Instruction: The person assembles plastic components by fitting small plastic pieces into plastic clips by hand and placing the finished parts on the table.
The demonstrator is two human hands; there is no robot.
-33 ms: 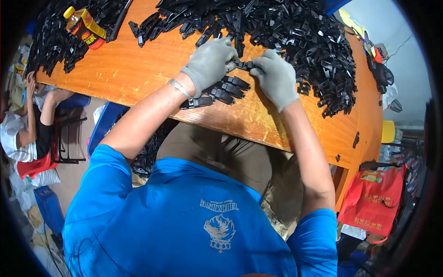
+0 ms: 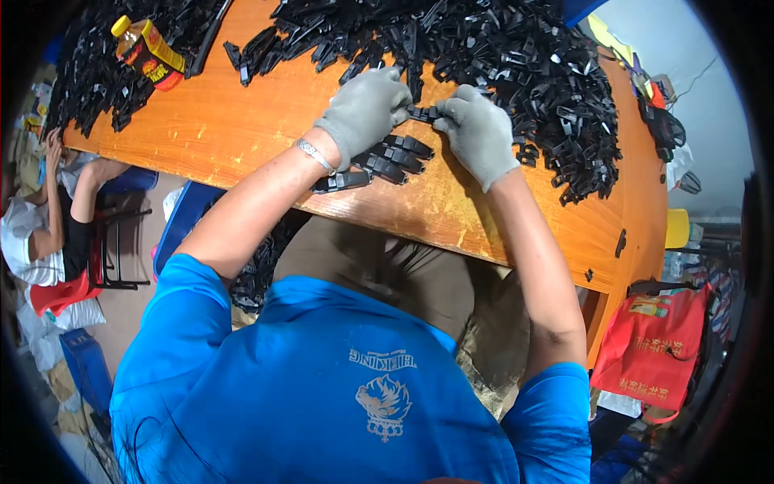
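A: Why are both gloved hands meeting at one spot?

B: The left hand (image 2: 367,109) and right hand (image 2: 477,133) each pinch an end of one small black plastic clip (image 2: 424,114), fingers closed on it, held just above the orange table (image 2: 234,129) so it sits square between the thumbs.

A: And the row under the left wrist?

B: Those black clips (image 2: 385,161) lie side by side at the near edge, apart from the loose heap of black parts (image 2: 516,56) on the far side, within easy reach.

A: The bottle (image 2: 147,50)?

B: Far left, lying among more parts, out of the way.
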